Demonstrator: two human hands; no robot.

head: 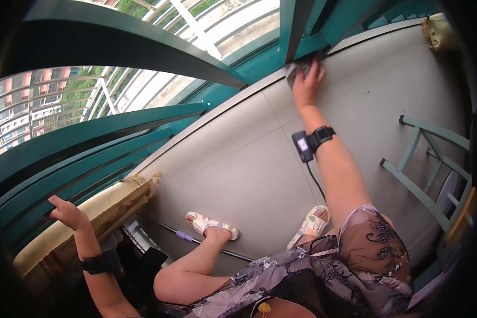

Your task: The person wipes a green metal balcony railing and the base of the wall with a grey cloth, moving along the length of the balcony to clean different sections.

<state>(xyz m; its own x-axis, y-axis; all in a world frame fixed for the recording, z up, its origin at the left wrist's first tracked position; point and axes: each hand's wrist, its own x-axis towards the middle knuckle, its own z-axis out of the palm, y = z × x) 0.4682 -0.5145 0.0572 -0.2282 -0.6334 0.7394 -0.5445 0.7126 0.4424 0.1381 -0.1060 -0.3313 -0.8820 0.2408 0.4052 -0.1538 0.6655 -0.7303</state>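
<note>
My right hand [308,85] presses a grey cloth [292,74] against the foot of a teal metal door frame [288,31], where it meets the pale sill and floor. Motion blurs the fingertips and cloth there. Far to the left, my left hand [68,214] grips the edge of a teal door panel [28,216], its thumb raised and its other fingers partly hidden. Below that hand hangs a yellowish curtain [103,202]. Teal door rails [163,115] run between my two hands, with metal window bars [99,95] outside.
Grey tiles [238,159] cover the floor. A pole with a purple collar [183,235] lies behind my left slipper [212,225]. On the right stands a green-framed stool [417,190]. Another bundled curtain [441,31] hangs at the far right. A cable [315,179] trails from my right wrist device.
</note>
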